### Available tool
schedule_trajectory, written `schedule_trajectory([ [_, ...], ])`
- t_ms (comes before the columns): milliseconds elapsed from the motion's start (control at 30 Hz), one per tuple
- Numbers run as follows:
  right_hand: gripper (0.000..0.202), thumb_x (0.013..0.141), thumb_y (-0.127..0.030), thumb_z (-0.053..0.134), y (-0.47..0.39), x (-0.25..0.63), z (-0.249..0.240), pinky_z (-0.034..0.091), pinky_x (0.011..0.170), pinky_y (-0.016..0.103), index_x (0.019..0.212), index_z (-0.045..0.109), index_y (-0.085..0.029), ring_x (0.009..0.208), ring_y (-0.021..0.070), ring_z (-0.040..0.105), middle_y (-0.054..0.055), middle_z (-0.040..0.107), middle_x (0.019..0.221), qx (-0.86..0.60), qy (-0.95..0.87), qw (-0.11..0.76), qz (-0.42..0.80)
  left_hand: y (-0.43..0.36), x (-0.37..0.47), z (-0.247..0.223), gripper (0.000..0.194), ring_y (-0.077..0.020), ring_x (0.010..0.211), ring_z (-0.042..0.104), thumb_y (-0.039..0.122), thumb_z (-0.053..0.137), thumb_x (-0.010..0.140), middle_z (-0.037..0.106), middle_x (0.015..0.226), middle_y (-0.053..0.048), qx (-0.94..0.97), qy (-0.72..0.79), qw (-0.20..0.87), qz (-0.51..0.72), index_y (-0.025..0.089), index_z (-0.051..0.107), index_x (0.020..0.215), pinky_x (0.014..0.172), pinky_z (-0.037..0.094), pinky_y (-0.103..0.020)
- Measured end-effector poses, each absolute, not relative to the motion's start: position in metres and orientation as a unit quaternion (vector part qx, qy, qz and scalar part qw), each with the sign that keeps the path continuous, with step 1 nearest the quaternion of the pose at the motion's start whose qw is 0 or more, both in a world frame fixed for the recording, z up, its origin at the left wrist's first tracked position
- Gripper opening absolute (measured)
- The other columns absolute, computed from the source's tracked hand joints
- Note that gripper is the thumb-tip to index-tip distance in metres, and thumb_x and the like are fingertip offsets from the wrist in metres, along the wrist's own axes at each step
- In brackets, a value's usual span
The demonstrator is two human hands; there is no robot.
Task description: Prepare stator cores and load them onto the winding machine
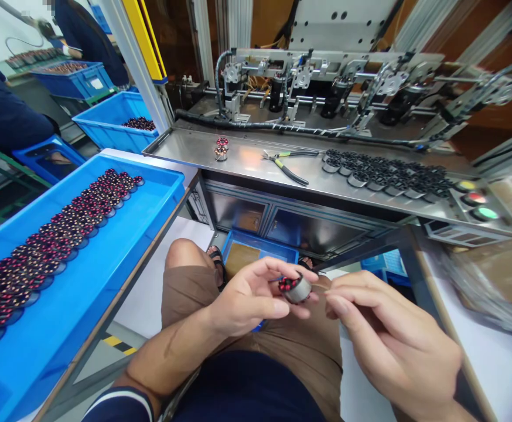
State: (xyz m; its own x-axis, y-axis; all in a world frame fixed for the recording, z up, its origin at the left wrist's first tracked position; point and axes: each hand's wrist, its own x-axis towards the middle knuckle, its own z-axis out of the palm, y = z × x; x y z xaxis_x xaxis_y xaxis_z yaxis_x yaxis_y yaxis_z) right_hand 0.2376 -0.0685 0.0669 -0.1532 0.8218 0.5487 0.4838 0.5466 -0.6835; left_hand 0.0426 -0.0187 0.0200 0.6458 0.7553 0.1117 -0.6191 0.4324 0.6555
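Observation:
My left hand (256, 293) is closed around a motor stator (297, 288), a short metal ring with red and black parts showing at its end. It is held tilted above my lap. Close by on the right, my right hand (383, 328) pinches thumb and forefinger together. A faint thin strand seems to run between the stator and these fingertips, too fine to make out. On the steel ledge ahead lie two wound stators (221, 151), cutting pliers (286, 164) with green and black handles, and a crowd of black-topped stators (383, 173).
Left of me, a blue tray (150, 225) holds rows of wound stators. Behind the ledge stands a machine (302, 76) with several clamps. A button box (475, 202) sits at right, near plastic-wrapped goods (502, 252). Co-workers (7, 111) and blue bins (106, 138) are at far left.

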Motion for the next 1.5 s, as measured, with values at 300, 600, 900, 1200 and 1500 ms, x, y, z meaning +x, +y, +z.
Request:
schedule_trajectory([
  [300, 0.019, 0.090, -0.004, 0.062, -0.063, 0.243, 0.074, 0.057, 0.062, 0.027, 0.096, 0.068, -0.020, 0.072, 0.0160, 0.068, 0.004, 0.070, 0.080, -0.350, -0.770, 0.482, 0.229, -0.011, 0.049, 0.012, 0.075, -0.0269, 0.076, 0.077, 0.081, 0.047, 0.086, 0.077, 0.081, -0.014, 0.356, 0.045, 0.925, 0.125, 0.011, 0.072, 0.096, 0.065, 0.060, -0.033],
  [600, 0.015, 0.093, -0.006, 0.062, -0.066, 0.237, 0.070, 0.053, 0.061, 0.027, 0.090, 0.068, -0.020, 0.070, 0.0137, 0.064, 0.002, 0.066, 0.076, -0.431, -0.708, 0.517, 0.214, -0.019, 0.043, 0.023, 0.038, -0.0219, 0.119, 0.070, 0.010, 0.085, 0.071, 0.075, 0.117, -0.006, 0.377, 0.061, 0.814, 0.438, 0.023, 0.072, 0.104, 0.101, 0.057, -0.037],
  [900, 0.018, 0.091, -0.007, 0.064, -0.064, 0.246, 0.071, 0.057, 0.063, 0.029, 0.098, 0.069, -0.023, 0.073, 0.0176, 0.069, 0.004, 0.073, 0.080, -0.364, -0.760, 0.475, 0.252, -0.012, 0.045, 0.017, 0.059, -0.0253, 0.075, 0.077, 0.069, 0.059, 0.088, 0.078, 0.081, -0.014, 0.376, 0.076, 0.909, 0.165, 0.012, 0.072, 0.097, 0.065, 0.060, -0.031],
  [1200, 0.016, 0.090, -0.003, 0.065, -0.061, 0.238, 0.068, 0.053, 0.065, 0.028, 0.090, 0.069, -0.019, 0.073, 0.0147, 0.066, 0.003, 0.068, 0.079, -0.418, -0.717, 0.522, 0.197, -0.019, 0.044, 0.018, 0.040, -0.0179, 0.099, 0.075, 0.009, 0.087, 0.071, 0.065, 0.124, -0.006, 0.393, 0.132, 0.816, 0.404, 0.020, 0.061, 0.099, 0.084, 0.062, -0.029],
  [1500, 0.017, 0.090, -0.001, 0.062, -0.055, 0.243, 0.061, 0.054, 0.069, 0.030, 0.093, 0.067, -0.017, 0.076, 0.0148, 0.065, 0.002, 0.067, 0.080, -0.361, -0.731, 0.534, 0.223, -0.019, 0.054, 0.018, 0.047, -0.0154, 0.094, 0.071, 0.023, 0.091, 0.072, 0.071, 0.112, -0.007, 0.445, 0.138, 0.778, 0.422, 0.020, 0.069, 0.113, 0.086, 0.059, -0.029],
])
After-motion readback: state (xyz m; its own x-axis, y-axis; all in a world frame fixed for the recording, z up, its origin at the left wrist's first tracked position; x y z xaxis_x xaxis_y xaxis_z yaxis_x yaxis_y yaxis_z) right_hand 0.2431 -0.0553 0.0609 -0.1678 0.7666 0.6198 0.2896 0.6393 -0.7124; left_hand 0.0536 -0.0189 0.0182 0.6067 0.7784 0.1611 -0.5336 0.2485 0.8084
